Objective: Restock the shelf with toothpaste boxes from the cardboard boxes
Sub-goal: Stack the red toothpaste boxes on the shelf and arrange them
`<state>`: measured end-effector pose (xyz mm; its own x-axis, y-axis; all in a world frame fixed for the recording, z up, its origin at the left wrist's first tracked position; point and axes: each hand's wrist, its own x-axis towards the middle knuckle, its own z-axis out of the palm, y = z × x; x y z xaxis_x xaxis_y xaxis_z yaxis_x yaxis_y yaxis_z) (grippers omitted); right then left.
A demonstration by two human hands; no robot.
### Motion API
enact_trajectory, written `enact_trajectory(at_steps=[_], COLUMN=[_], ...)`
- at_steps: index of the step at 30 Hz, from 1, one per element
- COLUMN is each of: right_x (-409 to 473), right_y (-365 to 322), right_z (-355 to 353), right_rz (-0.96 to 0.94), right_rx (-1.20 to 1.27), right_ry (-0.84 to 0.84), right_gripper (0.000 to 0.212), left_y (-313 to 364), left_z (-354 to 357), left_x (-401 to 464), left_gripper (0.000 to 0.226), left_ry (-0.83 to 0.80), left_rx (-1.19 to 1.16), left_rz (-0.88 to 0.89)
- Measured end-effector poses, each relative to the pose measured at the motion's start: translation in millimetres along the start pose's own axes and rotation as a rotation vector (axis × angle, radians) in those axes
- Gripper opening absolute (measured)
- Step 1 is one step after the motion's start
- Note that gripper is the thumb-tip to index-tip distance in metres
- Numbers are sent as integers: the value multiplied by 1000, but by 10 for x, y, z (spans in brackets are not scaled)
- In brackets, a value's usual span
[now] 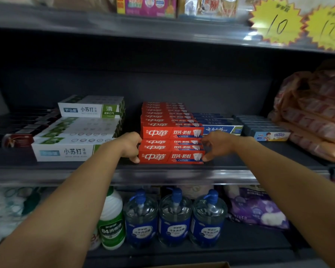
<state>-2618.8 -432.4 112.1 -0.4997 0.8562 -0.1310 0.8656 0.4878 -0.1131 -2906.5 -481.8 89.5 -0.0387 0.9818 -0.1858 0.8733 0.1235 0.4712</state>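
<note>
Three red toothpaste boxes [171,151] lie in a row at the front of the middle shelf [162,174]. My left hand [130,146] grips their left ends and my right hand [217,146] grips their right ends. Behind them stands a taller stack of the same red toothpaste boxes [168,122], several deep. The rim of a cardboard box [211,265] shows at the bottom edge.
White and green toothpaste boxes [79,136] and black boxes [17,128] lie to the left. Blue toothpaste boxes [219,124] and children's toothpaste boxes [265,130] lie to the right, then plastic-wrapped packs [313,117]. Bottles [174,217] stand on the lower shelf. Yellow price tags [277,24] hang above.
</note>
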Motion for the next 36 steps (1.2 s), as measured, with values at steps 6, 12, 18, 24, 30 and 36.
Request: enact_trajectory(at_steps=[6, 12, 18, 24, 30, 36], right_x=[18, 48, 44, 21, -28, -23], right_y=[17, -8, 7, 26, -39, -54], right_z=[-33, -19, -16, -12, 27, 25], right_rz=[27, 0, 5, 14, 20, 33], right_rx=[-31, -29, -18, -45, 14, 105], right_ry=[26, 9, -3, -7, -18, -75], right_gripper=[64, 65, 65, 56, 51, 53], left_y=[-5, -33, -30, 35, 93, 132], left_z=[-38, -35, -38, -42, 44, 55], left_x=[5, 20, 2, -86, -190, -246], left_gripper=[58, 58, 57, 42, 39, 40], left_ry=[5, -14, -15, 12, 63, 85], left_rx=[-77, -121, -110, -18, 19, 27], left_rz=[-14, 9, 15, 27, 15, -11])
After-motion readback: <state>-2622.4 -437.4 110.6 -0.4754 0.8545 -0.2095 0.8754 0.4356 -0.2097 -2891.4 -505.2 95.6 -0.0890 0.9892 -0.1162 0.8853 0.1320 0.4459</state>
